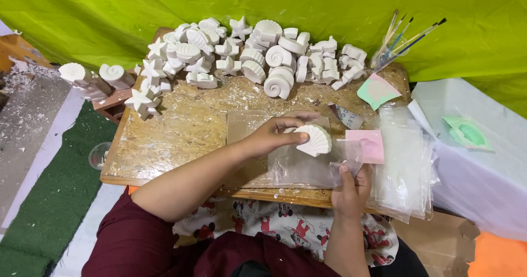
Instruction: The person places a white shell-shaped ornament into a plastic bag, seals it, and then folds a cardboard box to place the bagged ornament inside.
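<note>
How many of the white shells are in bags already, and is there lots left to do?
No filled bag shows anywhere. In hand now: the left hand holds one white scallop shell at a clear bag, which the right hand grips at its edge. Left: the whole pile of white shells and stars at the back of the wooden board, unbagged. A stack of empty bags waits beside it. So, barely begun.

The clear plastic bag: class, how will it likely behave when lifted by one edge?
The clear plastic bag looks thin and crinkled where the right hand pinches it, so probably floppy and very light. Its glossy film may be slippery, like the stack of bags nearby.
</note>
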